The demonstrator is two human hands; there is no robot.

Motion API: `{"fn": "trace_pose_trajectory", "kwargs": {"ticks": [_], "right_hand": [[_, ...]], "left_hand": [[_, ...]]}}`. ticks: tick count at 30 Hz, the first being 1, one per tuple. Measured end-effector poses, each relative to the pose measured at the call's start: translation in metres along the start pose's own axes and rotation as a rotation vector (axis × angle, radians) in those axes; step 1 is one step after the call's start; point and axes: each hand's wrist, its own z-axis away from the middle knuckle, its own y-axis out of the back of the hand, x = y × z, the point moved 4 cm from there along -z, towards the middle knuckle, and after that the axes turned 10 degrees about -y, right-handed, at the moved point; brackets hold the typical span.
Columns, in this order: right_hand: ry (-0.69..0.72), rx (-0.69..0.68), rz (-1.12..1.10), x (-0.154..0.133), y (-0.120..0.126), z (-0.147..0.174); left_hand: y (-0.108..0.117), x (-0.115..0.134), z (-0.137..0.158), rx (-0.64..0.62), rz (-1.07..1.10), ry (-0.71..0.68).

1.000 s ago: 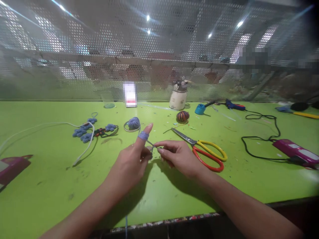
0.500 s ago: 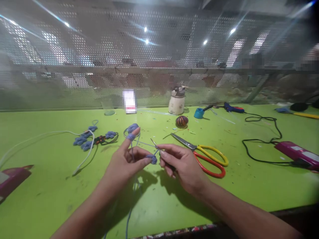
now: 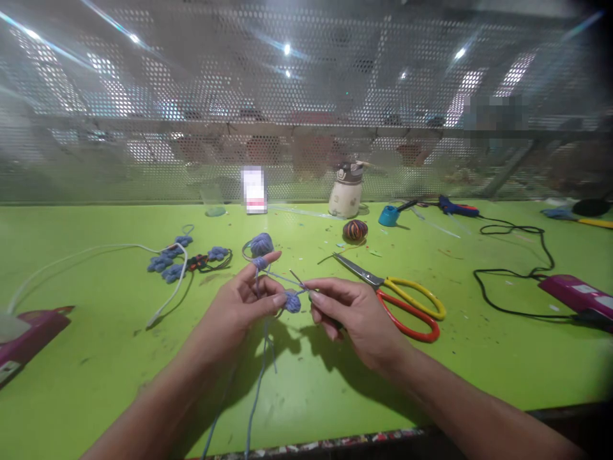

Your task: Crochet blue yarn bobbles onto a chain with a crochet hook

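Note:
My left hand (image 3: 249, 297) pinches a small blue-purple crochet piece (image 3: 293, 302) between thumb and fingers. Yarn (image 3: 259, 262) is wrapped round its raised index finger, and a strand runs from there to the hook. In my right hand (image 3: 342, 306) is a thin metal crochet hook (image 3: 297, 277), its tip pointing up and left beside the piece. Just behind my left hand lies a ball of blue-purple yarn (image 3: 261, 245). Loose yarn tails hang below the left hand toward the table's front edge. The right fingers hide most of the hook's handle.
Scissors (image 3: 383, 281) with yellow and red handles lie right of my right hand. Crocheted blue flowers (image 3: 172, 273) and a white cable (image 3: 183, 268) are at left. Farther back stand a multicoloured yarn ball (image 3: 355, 230), a jar (image 3: 345, 191), a blue container (image 3: 389, 216) and a phone (image 3: 254, 190).
The view has shifted slightly. The crochet piece now shows more of its face in my left fingers, and the hook's tip sits a little lower. Both hands keep their hold.

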Motion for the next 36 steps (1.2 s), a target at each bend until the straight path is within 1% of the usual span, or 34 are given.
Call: {"fn": "trace_pose_trajectory", "kwargs": {"ticks": [5,11,17,23,26,28,31,36], "right_hand": [[-0.005,-0.007,0.024,-0.001,0.001,0.0],[-0.003,-0.004,0.069,-0.001,0.002,0.0],[0.083,-0.019,0.219,-0.009,0.002,0.003],[0.099,-0.06,0.414,-0.016,0.005,0.006],[0.142,-0.068,0.538,-0.022,0.007,0.008],[0.201,-0.081,0.616,-0.027,0.007,0.01],[0.29,-0.123,0.681,-0.035,0.006,0.012],[0.353,-0.168,0.776,-0.039,0.006,0.015]], "left_hand": [[-0.001,0.002,0.0,-0.008,-0.057,-0.004],[-0.002,0.005,0.002,-0.002,-0.077,0.04],[0.0,0.007,0.001,-0.002,-0.041,0.039],[0.004,0.008,0.001,0.007,-0.046,0.009],[0.004,0.008,0.002,0.001,-0.065,-0.014],[0.004,0.008,0.002,0.003,-0.069,-0.024],[0.003,0.009,0.002,-0.005,-0.067,-0.023],[0.003,0.009,0.003,-0.02,-0.059,-0.039]]}}
